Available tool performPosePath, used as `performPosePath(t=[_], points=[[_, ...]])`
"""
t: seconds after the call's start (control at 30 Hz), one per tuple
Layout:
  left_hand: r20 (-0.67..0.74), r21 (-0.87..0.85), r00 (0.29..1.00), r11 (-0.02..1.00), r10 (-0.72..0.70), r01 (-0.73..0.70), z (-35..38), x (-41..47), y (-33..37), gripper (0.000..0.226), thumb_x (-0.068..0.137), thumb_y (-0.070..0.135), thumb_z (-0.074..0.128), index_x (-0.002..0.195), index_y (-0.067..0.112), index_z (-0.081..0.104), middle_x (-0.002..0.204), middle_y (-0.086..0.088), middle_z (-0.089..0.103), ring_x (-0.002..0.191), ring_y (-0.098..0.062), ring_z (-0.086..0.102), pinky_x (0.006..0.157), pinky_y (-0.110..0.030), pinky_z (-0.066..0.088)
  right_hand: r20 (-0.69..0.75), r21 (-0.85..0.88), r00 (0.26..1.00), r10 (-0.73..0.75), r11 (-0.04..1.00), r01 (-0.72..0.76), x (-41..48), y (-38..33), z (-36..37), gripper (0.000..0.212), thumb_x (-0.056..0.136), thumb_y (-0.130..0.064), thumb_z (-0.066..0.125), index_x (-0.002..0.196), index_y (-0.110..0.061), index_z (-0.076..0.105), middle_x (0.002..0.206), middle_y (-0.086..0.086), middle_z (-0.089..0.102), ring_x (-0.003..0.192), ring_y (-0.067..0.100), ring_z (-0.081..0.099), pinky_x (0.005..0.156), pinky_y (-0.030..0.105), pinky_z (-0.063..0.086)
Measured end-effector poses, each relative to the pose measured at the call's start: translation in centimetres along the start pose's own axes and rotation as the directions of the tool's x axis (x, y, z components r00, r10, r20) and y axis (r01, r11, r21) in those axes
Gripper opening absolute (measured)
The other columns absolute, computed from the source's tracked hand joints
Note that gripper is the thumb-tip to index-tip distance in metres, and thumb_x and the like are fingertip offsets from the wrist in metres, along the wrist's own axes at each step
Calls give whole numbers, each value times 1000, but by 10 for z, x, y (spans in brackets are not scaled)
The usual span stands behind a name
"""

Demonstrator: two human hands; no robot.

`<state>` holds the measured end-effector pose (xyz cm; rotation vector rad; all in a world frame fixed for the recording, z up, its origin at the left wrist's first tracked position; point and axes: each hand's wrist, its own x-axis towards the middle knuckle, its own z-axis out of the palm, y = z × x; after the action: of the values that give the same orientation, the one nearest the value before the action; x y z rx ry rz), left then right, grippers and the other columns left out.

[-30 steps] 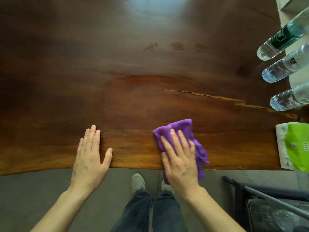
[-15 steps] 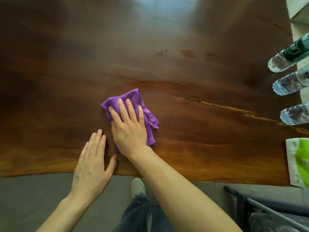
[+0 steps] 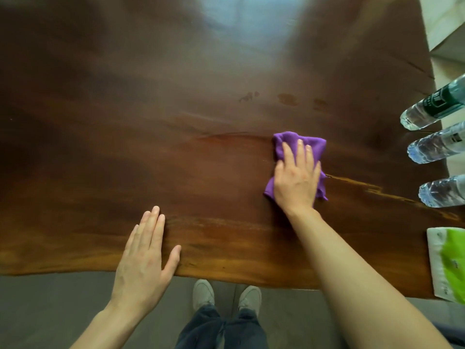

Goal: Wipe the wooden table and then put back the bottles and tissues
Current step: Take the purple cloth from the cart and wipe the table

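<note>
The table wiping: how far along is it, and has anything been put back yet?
Still wiping. The right hand presses the purple cloth flat on the wooden table, while the left hand rests flat near the front edge. Dark marks farther back look unwiped. The three bottles and tissue pack wait at the right end, not yet put back.

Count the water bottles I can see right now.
3, all along the table's right end: the green-label bottle farthest, the middle bottle, and the nearest bottle just beyond the tissue pack. More may lie out of frame.
</note>
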<state>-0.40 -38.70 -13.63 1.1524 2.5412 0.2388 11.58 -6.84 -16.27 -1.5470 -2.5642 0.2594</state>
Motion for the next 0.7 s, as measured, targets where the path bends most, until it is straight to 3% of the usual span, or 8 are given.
performPosePath(t=[0.2,0.4,0.47,0.53,0.7], points=[[13,-4,1000,1000,-4,4,-3,0,2,82,92,58,25,156,6,24,166,-5,15,154,-18,10,122,-43,21,-79,31,983,164,986,-162,-20,75,-21,45,101,-21,51,146,-17,50,159,14,39,147,35,32,115,57,29],[8,-8,999,999,-53,53,-12,13,10,65,90,37,64,144,6,48,159,-9,36,148,-27,29,114,-50,34,-141,261,977,158,958,-118,-28,98,-39,38,100,-7,54,138,-10,59,151,14,49,137,35,44,111,51,34],[-18,-10,999,999,-45,45,-16,29,17,58,84,28,73,135,5,57,151,-12,46,142,-30,38,111,-52,38,-165,361,973,164,928,-95,-23,99,-50,39,102,-8,51,141,-10,56,150,13,50,135,33,45,114,39,32],[-52,-18,998,1000,-26,25,-23,51,26,52,83,25,74,129,6,61,144,-12,52,136,-31,44,108,-51,41,-187,429,967,173,900,-78,-14,100,-62,39,103,-9,50,142,-11,54,149,11,51,135,31,44,112,29,28],[-103,-13,994,1000,27,-28,-42,115,51,47,88,25,70,130,8,60,142,-11,53,133,-29,47,108,-48,40,-187,479,964,189,874,-79,28,107,-80,39,103,-9,49,142,-10,53,150,13,49,137,33,42,112,30,27]])
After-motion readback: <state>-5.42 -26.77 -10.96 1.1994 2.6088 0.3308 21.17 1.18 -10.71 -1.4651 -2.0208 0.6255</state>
